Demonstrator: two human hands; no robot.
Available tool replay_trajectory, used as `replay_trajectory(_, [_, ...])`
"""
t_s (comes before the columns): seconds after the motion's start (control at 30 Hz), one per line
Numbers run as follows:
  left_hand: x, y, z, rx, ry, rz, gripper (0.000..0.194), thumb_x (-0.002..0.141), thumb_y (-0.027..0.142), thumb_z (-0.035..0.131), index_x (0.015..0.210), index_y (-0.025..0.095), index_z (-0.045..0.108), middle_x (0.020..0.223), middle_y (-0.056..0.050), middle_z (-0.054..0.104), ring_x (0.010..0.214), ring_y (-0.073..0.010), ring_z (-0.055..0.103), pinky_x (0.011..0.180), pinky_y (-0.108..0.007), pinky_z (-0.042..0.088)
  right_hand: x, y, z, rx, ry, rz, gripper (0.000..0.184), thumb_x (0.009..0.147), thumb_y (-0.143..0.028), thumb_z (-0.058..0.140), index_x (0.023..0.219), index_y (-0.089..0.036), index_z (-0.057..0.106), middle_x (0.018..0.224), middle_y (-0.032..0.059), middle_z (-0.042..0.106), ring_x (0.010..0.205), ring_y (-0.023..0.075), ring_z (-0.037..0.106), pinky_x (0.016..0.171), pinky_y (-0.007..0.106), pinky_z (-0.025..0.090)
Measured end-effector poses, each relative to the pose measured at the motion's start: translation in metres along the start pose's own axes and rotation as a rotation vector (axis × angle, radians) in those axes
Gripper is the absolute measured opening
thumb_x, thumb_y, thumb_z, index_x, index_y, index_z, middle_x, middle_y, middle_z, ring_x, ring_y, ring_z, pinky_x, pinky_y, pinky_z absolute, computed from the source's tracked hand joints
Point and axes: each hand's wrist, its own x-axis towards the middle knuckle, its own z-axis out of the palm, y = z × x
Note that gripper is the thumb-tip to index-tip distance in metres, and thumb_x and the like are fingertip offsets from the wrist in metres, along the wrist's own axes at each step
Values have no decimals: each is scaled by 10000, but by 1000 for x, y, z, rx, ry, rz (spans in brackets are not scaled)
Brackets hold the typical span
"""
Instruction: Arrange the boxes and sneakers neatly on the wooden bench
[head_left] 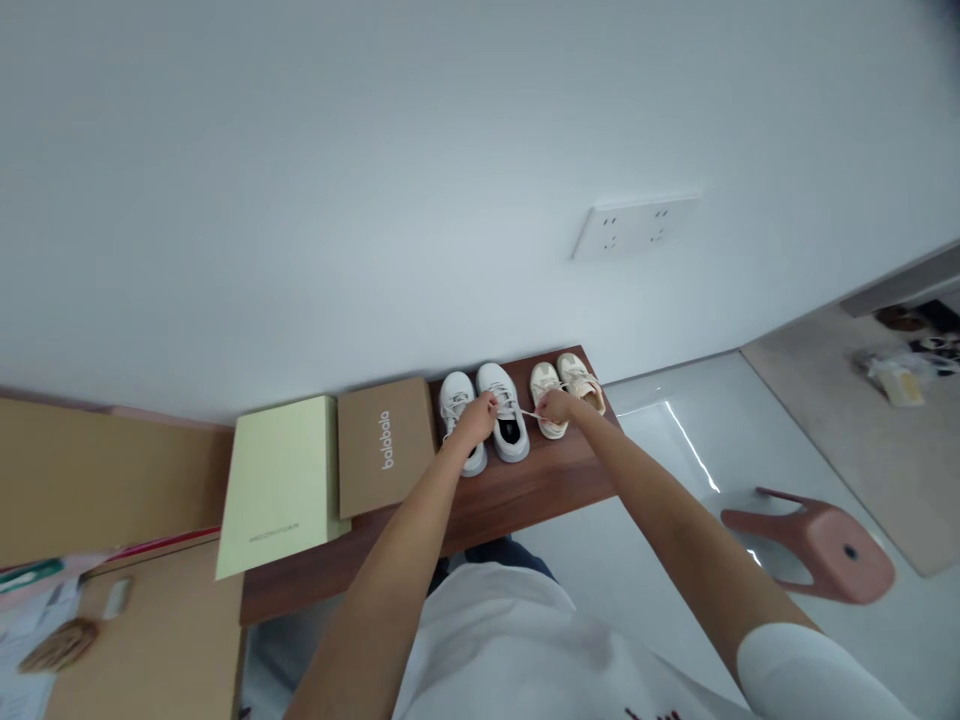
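Two pairs of small shoes stand on a dark wooden bench [525, 490] against the white wall. The white pair [510, 425] is in the middle and the cream pair [581, 380] is to its right. My left hand [476, 418] is closed over the white shoes, pinching one end of a white shoelace [527, 412]. My right hand [556, 405] is closed on the lace's other end, just in front of the cream pair. The lace runs taut between both hands.
A brown shoebox lid marked "balabala" [386, 445] and a pale green box [281, 485] lie on the bench's left part. Cardboard boxes [112, 480] stand at the far left. A pink plastic stool [821, 550] sits on the glossy floor at right. A wall socket [634, 228] is above.
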Motion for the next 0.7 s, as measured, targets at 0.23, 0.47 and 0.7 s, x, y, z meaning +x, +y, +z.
replay_trajectory(0.23, [2,-5,-19,154,-58,-97,236,910,238,505,983,135,705,1100,-187,668,1056,-297,645,861,-345,471,-6,-13,28,674,-173,89,246,913,-379,497,921,-194,659,669,2,627,441,61,395,389,155,296])
replay_trajectory(0.47, [15,7,-3,89,149,-261,365,963,235,367,1124,181,690,1232,-167,606,1051,-270,644,846,-344,470,14,-32,55,684,197,109,261,906,-355,457,923,-173,643,725,9,652,472,80,453,435,190,352])
replay_trajectory(0.7, [22,14,6,-276,128,-185,319,934,360,486,996,197,754,881,-73,746,870,-193,669,708,-243,437,18,-34,64,488,358,101,247,850,-310,511,846,-176,718,778,42,728,774,181,648,713,259,483])
